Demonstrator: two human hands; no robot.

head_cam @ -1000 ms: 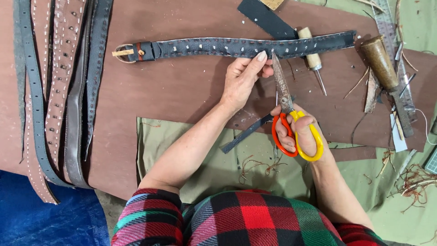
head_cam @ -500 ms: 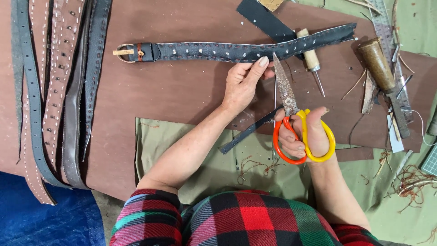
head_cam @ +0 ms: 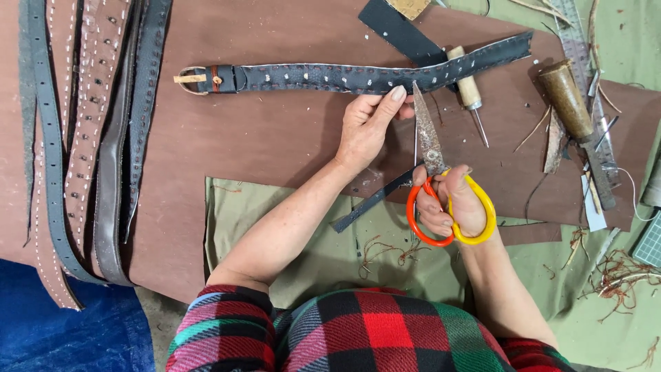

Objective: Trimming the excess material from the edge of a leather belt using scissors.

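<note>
A dark stitched leather belt (head_cam: 330, 76) with a buckle at its left end lies across a brown leather sheet (head_cam: 268, 131). My left hand (head_cam: 368, 124) rests flat just below the belt, fingertips touching its lower edge. My right hand (head_cam: 451, 203) grips scissors (head_cam: 430, 148) with one orange and one yellow handle loop. Their rusty blades are together and point up toward the belt. A thin dark strip of cut leather (head_cam: 372, 203) lies under the scissors.
Several belts and straps (head_cam: 89, 138) lie at the left. A wooden-handled awl (head_cam: 468, 89), a brown-handled tool (head_cam: 566, 100), a metal ruler (head_cam: 585, 76) and leather scraps lie at the right. A black leather piece (head_cam: 403, 31) sits at the top. Green cloth (head_cam: 330, 248) covers the near area.
The scissors have moved up and left, tips now close to the belt by my left fingers. The belt's right end has curved upward. My left hand stays on the leather.
</note>
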